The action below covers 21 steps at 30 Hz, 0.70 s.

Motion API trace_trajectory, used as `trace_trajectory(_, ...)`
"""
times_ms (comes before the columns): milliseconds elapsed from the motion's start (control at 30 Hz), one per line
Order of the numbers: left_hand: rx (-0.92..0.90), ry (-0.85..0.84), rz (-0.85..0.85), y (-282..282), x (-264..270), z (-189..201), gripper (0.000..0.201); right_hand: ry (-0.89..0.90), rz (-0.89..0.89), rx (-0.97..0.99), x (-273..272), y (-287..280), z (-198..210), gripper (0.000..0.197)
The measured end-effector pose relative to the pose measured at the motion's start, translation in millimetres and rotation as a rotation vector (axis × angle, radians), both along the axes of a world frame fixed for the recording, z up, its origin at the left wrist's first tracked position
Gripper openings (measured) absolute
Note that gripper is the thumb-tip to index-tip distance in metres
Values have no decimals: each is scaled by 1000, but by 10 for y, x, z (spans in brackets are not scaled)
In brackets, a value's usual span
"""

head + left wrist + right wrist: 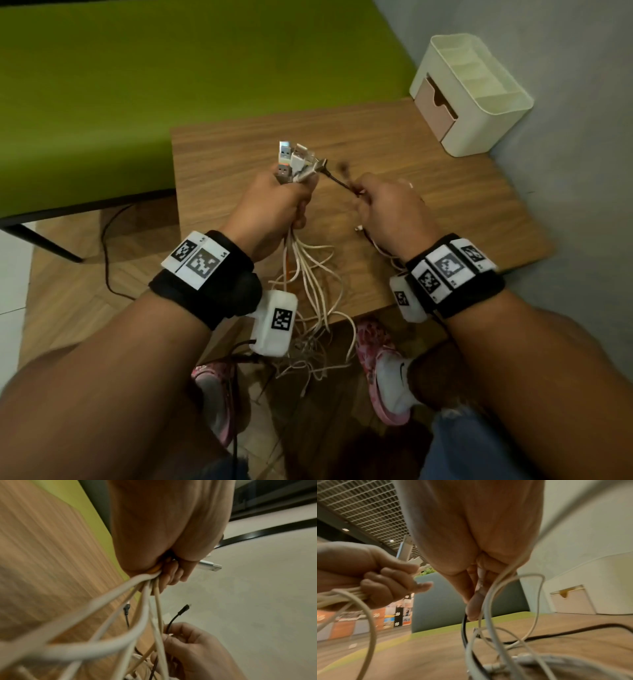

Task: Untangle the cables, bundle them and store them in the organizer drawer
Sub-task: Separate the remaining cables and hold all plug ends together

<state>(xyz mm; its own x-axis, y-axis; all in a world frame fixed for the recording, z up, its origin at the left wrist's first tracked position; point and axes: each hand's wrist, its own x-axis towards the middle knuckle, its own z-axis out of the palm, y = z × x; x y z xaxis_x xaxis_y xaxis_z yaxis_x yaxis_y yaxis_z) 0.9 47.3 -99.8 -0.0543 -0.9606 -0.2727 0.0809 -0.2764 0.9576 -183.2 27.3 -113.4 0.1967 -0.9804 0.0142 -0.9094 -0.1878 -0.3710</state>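
Nearest the camera, at 6 o'clock in the head view, the loose ends of the cables (pixel 318 298) spill off the near edge of the table (pixel 462 212) and hang in loops above two pink shoes (pixel 383 370) on the wood floor. Both wrists carry black bands with white marker tags.

Further in, at centre, the left hand (pixel 274 205) is fisted round the cables; they are mostly white, with one orange among them. The plugs (pixel 294 161) stick up out of the top of the fist, at 12 o'clock from it. The left wrist view shows the strands fanning down from the curled fingers (pixel 173 574).

At 3 o'clock from that hand, just beside it, the right hand (pixel 387 209) pinches a black cable (pixel 337 181) whose end reaches toward the plugs. In the right wrist view the thumb and fingers (pixel 474 601) close on this black cable, and a white strand loops past them; more cable lies on the tabletop below.

Farthest, at 2 o'clock on the table's far corner against the grey wall, stands the organizer (pixel 479 92), cream with open top compartments. Its pink drawer (pixel 435 102) is shut. A green surface (pixel 171 85) fills the view at 10 o'clock.
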Motion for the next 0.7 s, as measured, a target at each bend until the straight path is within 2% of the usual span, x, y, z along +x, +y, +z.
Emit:
trace_trajectory(33,13,29,9,-30,-24,17,28,-43,-38,-31,-83,-23,18,18)
trace_trajectory(133,15,77,-8,-126,-115,46,10,-139,-112,-10,-245,-83,76,18)
trace_trajectory(267,30,74,-43,-217,-287,59,24,-211,-118,18,-331,-155,100,19)
trace_trajectory(433,34,0,-36,-326,-440,117,26,-278,-92,-25,-360,-238,102,20)
trace_trajectory(533,14,-15,-31,-335,-432,86,32,-417,-152,18,-393,-282,68,21)
trace_trajectory(600,4,-2,-41,-338,-423,90,33,-497,-157,68,-397,-310,82,25)
trace_trajectory(700,-1,10,-45,-354,-388,121,31,-499,-85,115,-401,-338,175,36)
